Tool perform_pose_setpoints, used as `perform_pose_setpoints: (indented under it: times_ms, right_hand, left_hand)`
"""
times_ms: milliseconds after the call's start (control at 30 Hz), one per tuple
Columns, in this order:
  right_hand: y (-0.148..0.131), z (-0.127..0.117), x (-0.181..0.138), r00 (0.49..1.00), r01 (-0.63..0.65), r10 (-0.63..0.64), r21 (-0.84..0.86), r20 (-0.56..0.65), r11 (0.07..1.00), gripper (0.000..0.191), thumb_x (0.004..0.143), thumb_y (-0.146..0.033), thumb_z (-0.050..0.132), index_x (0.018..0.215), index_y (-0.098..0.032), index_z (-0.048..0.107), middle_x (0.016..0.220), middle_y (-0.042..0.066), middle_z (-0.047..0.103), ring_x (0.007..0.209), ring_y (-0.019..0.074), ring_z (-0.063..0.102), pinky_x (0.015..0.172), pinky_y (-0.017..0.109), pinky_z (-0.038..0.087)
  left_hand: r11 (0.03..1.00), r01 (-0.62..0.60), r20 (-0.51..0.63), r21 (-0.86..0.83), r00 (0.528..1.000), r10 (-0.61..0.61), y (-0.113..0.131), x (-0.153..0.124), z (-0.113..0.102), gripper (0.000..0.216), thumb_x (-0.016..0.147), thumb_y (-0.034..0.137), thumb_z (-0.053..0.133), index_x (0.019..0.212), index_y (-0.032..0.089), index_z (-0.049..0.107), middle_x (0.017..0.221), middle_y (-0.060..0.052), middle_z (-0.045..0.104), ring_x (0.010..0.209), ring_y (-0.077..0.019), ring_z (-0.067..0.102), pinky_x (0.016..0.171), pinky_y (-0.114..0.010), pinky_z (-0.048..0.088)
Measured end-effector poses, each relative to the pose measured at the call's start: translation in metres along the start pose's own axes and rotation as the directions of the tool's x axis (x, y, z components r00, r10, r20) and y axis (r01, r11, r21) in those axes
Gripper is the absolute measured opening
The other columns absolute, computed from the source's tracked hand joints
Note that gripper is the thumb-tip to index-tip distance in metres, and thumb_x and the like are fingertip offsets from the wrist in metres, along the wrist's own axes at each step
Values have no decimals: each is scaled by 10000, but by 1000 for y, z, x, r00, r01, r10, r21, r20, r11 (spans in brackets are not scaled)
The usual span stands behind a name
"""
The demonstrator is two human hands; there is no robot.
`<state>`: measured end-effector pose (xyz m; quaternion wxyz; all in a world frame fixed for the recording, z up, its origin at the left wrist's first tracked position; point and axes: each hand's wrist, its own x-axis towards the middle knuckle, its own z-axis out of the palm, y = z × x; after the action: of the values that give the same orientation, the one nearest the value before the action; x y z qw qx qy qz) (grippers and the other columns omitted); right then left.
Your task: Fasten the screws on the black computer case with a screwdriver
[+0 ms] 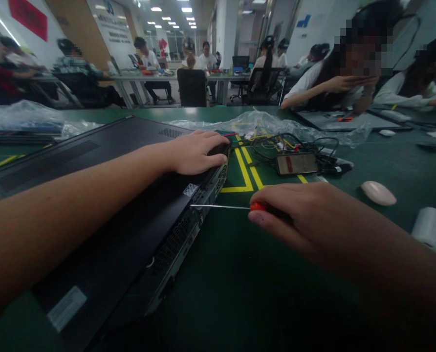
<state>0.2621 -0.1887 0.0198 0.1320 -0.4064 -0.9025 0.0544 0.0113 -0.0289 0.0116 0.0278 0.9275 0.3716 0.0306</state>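
A black laptop [104,195] lies upside down on the green table [240,274], its vented side edge facing right. My left hand [198,151] rests flat on its far corner, fingers stretched out and curled slightly over the edge. My right hand [306,220] is closed round a screwdriver [221,207] with an orange handle. The thin metal shaft points left, and its tip touches the laptop's side edge near a small sticker.
Behind the laptop lie a phone [296,164], tangled cables [276,144] and clear plastic bags [262,122]. A white mouse [378,192] and a white box [432,230] sit at right. Yellow tape lines [245,171] mark the table. Several people sit at tables nearby.
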Motion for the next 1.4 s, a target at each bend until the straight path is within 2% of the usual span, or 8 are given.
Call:
perform_pose_setpoints:
  times_ms: [100, 233, 467, 600, 1033, 1400]
  right_hand:
    - [-1, 0, -3, 1000, -12, 12, -12, -18, 1000, 136, 1044, -360, 671, 1056, -231, 712, 872, 27, 791, 687, 201, 678, 608, 318, 371]
    - [-1, 0, -7, 998, -64, 64, 2, -9, 998, 151, 977, -312, 708, 1098, -249, 643, 822, 0, 763, 625, 190, 669, 546, 296, 336]
    - [-4, -3, -3, 998, -63, 63, -15, 7, 998, 67, 963, -230, 672, 1017, -250, 639, 784, 2, 749, 607, 177, 665, 540, 278, 310]
    - [-5, -3, -2, 998, -66, 66, -17, -3, 998, 58, 968, -237, 680, 1017, -247, 651, 786, 6, 752, 603, 172, 659, 538, 279, 291]
    - [-4, -4, -3, 999, -50, 49, -39, -9, 998, 21, 991, -246, 662, 1012, -244, 662, 790, 6, 757, 607, 171, 647, 556, 281, 272]
    - [-3, -2, -3, 998, -55, 55, -35, -7, 998, 23, 994, -248, 666, 1015, -248, 658, 784, -3, 750, 599, 163, 649, 540, 282, 276]
  left_hand:
    - [1000, -1, 0, 2, 1000, 1, 0, 0, 0, 758, 1065, 612, 356, 1667, 169, 482, 1739, -160, 522, 1605, -331, 477, 1367, -470, 311]
    - [1000, -8, 1, 2, 1000, 8, 0, -1, -1, 762, 1068, 622, 357, 1666, 167, 480, 1742, -162, 524, 1604, -329, 482, 1365, -475, 320]
    - [1000, -5, -2, -5, 1000, 5, 0, -1, -1, 769, 1063, 632, 361, 1658, 164, 496, 1740, -167, 527, 1600, -327, 490, 1362, -466, 329]
    - [1000, -12, -7, -13, 1000, 12, 0, -1, -1, 750, 1063, 623, 369, 1658, 186, 499, 1742, -155, 529, 1610, -334, 477, 1363, -484, 320]
    - [1000, 5, 16, -6, 1000, -5, 2, -1, -2, 770, 1065, 606, 358, 1678, 154, 472, 1745, -174, 517, 1615, -354, 465, 1364, -500, 310]
    - [1000, -9, 2, -1, 1000, 9, 0, -1, -1, 758, 1066, 628, 364, 1665, 181, 487, 1745, -164, 527, 1615, -337, 477, 1362, -499, 327]
